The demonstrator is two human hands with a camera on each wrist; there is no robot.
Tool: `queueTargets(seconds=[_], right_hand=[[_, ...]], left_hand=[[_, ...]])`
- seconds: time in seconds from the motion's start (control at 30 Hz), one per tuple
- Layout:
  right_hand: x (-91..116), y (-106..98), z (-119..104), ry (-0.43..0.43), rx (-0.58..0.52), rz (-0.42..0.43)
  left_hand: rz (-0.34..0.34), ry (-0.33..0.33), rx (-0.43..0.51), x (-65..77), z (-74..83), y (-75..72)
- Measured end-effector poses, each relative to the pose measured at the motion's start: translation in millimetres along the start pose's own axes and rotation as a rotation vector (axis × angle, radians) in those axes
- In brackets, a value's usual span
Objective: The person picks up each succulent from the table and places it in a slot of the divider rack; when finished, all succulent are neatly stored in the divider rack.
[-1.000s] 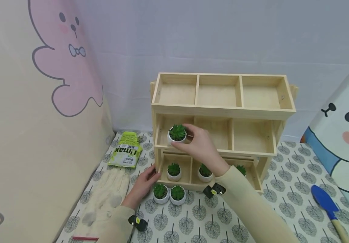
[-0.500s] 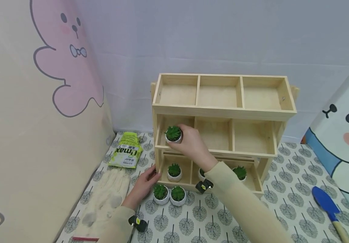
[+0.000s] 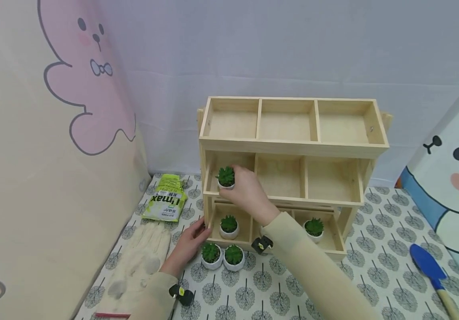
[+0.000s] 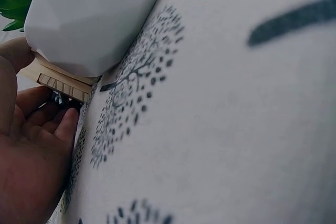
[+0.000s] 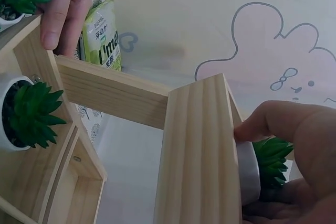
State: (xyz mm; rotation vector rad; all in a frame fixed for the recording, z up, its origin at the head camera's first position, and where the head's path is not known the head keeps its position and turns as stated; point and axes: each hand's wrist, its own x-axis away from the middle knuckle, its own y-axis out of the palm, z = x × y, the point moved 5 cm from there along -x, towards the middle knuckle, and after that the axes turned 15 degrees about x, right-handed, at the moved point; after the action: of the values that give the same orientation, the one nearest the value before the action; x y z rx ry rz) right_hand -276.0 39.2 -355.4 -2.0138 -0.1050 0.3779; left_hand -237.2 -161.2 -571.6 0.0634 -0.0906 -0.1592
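Note:
My right hand (image 3: 250, 195) grips a small potted succulent (image 3: 226, 177) by its white pot. The pot is in the left compartment of the wooden shelf's (image 3: 293, 145) middle tier, partly behind the front board in the right wrist view. My left hand (image 3: 190, 243) holds the left end of the bottom tier (image 3: 223, 243), thumb and fingers on either side of the wood. Bottom-tier succulents stand in the left compartment (image 3: 229, 226) and right compartment (image 3: 314, 229); my right arm mostly hides the middle one. Two more potted succulents (image 3: 211, 255) stand on the cloth before the shelf.
A green-and-white bag (image 3: 166, 200) lies left of the shelf, with pale work gloves (image 3: 139, 262) nearer the front. On the right lies a blue trowel (image 3: 428, 266) with a wooden handle. A curtain (image 3: 285, 49) hangs behind the shelf.
My right hand has moved left and slightly inward with the succulent, lowering its pot into the middle tier's left compartment. The left hand has stayed at the shelf's end.

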Motion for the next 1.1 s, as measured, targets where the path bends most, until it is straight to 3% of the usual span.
queueTargets(seconds=[0.5,0.87,1.1], right_hand=[[5.0,-7.3,-1.0,0.031,-0.009,-0.071],[13.8,-6.0,1.9,0.025,-0.035,-0.032],[33.1,-10.9,5.9,0.058,-0.132,0.016]], left_hand=[[0.022,-0.014,-0.014,0.0,-0.5,-0.3],[0.022,-0.008,-0.004,-2.1,-4.7,-2.8],[0.018,-0.008,-0.02,-0.5,-0.4,-1.3]])
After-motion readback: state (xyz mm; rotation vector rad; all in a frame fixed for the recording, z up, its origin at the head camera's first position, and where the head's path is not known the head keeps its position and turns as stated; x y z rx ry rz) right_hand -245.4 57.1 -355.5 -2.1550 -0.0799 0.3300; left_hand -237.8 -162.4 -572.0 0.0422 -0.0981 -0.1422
